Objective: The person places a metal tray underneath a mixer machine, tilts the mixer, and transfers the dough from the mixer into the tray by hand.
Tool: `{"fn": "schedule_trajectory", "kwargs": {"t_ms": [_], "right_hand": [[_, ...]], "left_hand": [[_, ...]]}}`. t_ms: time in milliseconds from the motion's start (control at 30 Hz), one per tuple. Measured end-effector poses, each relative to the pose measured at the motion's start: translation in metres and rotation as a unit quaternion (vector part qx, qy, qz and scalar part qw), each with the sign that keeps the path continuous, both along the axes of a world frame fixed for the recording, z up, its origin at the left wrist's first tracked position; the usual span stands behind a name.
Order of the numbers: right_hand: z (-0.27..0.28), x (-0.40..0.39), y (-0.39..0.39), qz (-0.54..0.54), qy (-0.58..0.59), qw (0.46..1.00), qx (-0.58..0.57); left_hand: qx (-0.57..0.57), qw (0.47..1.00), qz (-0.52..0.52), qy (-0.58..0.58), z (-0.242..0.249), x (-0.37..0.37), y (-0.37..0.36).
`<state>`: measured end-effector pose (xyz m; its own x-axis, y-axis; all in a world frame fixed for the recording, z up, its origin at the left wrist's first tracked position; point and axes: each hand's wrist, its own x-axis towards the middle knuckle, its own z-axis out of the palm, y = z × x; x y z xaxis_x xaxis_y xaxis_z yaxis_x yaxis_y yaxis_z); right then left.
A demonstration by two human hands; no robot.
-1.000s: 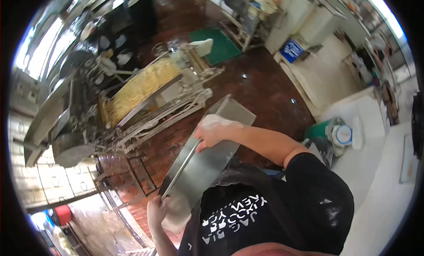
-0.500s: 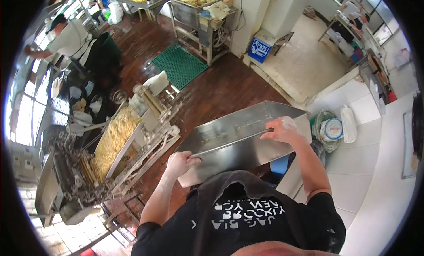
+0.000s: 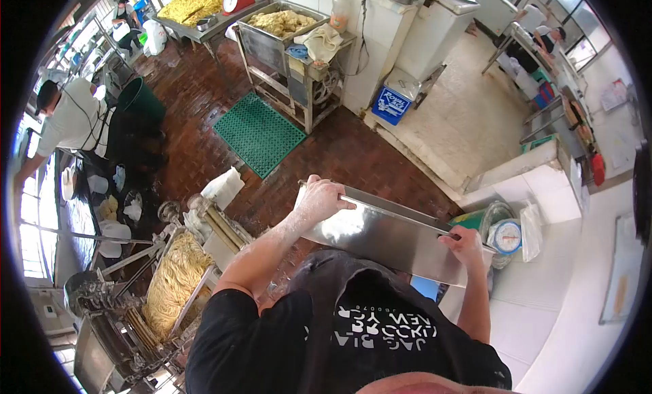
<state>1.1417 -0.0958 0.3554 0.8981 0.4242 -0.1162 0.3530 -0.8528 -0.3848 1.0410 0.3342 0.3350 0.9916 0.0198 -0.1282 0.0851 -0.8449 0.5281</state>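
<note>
A large, shiny rectangular metal bin [image 3: 387,241] is held in front of my apron, its near wall facing me. My left hand [image 3: 319,202], dusted with white powder, is closed over the rim at the left end. Toward the right end, the fingers of my right hand [image 3: 466,247] are curled around the same rim. The bin is tipped so that only a narrow strip of its inside shows, and I cannot see what, if anything, lies in it.
Left of me stands a roller machine [image 3: 115,312] with yellow noodles [image 3: 175,282]. A green mat [image 3: 259,134] lies on the brown floor ahead. To my right, a dial scale [image 3: 506,237] stands beside a white tiled ledge [image 3: 523,299]. A co-worker [image 3: 75,119] stands far left.
The bin has shifted right and tipped, hiding most of its inside. My left hand has moved up and right with it, my right hand lower. The whole view has also shifted.
</note>
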Motion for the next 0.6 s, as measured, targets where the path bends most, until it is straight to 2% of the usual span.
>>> {"fn": "schedule_trajectory", "kwargs": {"t_ms": [167,300,367,567,600], "right_hand": [[-0.042,0.087,0.079,0.025,0.069,0.997,-0.002],[-0.064,0.145,0.175,0.096,0.099,0.989,0.05],[-0.087,0.164,0.223,0.135,0.104,0.983,0.061],[-0.119,0.215,0.395,0.189,0.168,0.966,0.049],[-0.121,0.222,0.425,0.197,0.171,0.964,0.05]], "left_hand": [[0.047,0.996,0.048,0.059,-0.034,0.064,0.075],[0.07,0.987,0.118,0.084,-0.007,0.072,0.137],[0.089,0.985,0.149,0.012,-0.036,0.063,0.184],[0.107,0.975,0.193,-0.03,-0.027,0.063,0.319],[0.135,0.964,0.225,-0.052,-0.02,0.065,0.339]]}}
